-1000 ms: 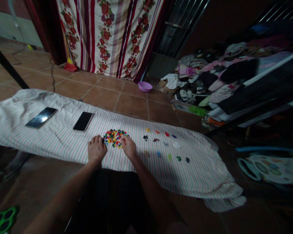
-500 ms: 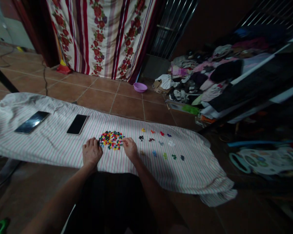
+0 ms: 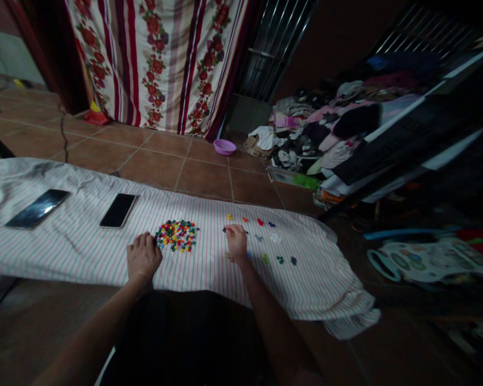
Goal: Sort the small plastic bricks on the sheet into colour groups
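Observation:
A mixed pile of small coloured pieces lies on a striped cloth. At the pile's left edge rests my left hand, its fingers curled, with a dark bit by the fingertips that I cannot identify. My right hand is over the small sorted clusters, fingers pinched together; what they hold is hidden. It covers most of the black cluster. Around it lie yellow pieces, red pieces, clear-white pieces, lime pieces and dark green pieces.
Two phones lie on the cloth to the left: a larger dark one and a smaller black one. Beyond the cloth's far edge, a purple basin stands on the tiled floor. Heaped clothes fill the right background.
My right hand has moved right, from the pile to the sorted clusters. My left hand stays at the pile's left edge. The whole view has shifted slightly.

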`<state>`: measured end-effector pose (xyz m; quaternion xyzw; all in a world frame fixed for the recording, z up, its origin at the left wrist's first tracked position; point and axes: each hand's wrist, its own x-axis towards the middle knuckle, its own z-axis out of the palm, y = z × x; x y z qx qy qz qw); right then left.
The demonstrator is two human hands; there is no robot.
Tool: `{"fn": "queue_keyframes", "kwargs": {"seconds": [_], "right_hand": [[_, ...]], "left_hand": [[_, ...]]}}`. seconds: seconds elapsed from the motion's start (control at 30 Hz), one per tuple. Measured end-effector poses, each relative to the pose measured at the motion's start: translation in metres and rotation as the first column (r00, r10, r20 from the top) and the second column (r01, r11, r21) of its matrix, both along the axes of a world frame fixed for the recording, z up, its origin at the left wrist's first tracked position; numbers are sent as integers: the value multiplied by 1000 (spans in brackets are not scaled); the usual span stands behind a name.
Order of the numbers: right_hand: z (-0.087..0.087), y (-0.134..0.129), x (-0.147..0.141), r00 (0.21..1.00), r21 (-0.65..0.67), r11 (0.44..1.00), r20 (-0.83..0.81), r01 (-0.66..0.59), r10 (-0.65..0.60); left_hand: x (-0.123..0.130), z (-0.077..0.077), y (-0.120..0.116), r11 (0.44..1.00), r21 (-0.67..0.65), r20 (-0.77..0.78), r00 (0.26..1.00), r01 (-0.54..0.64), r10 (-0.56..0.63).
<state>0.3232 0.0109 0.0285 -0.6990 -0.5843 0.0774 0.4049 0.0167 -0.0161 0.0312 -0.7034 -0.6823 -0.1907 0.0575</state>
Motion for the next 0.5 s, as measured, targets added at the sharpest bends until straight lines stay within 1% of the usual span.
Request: {"fn": "queue_keyframes", "kwargs": {"seconds": [0.13,0.3,0.5], "right_hand": [[3,12,33,995,-6,996,56,84,-84],[8,29,65,963,-138,959,143,247,-228],[9,42,86,953,-166,945,166,282,-255]], "left_hand": [[0,0,0,1000,0,7,1000,2,-2],[1,2,0,1000,-16,19,1000,2,-1],[1,1,0,1000,-13,29,1000,0,0]]}}
